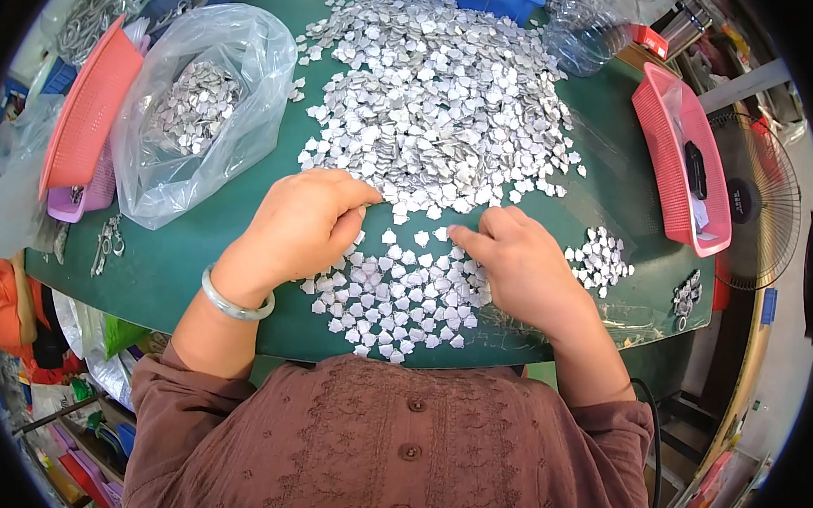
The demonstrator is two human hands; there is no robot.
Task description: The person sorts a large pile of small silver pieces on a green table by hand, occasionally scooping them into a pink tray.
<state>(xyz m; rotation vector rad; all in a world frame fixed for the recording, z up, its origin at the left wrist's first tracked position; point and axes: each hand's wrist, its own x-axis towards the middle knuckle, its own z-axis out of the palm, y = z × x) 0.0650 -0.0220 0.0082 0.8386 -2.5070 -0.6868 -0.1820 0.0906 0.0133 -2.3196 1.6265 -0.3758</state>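
A large heap of small flat silvery metal pieces (451, 100), shaped like little leaves or shells, covers the middle of the green table. My left hand (303, 216) rests at the heap's near left edge, index finger stretched out to the pieces and thumb apart below it. My right hand (525, 265) lies to the right, its index fingertip touching a single piece (441, 233); its other fingers are curled and partly hidden. Between my forearms a spread-out group of pieces (390, 299) lies mostly one layer deep. Neither hand grips anything visible.
A clear plastic bag (271, 118) with more pieces stands left, beside a tilted pink basket (92, 109). Another pink basket (647, 129) stands right, near a fan (777, 200). A small cluster of pieces (599, 261) lies beyond my right hand. Metal clasps (686, 298) lie at the right edge.
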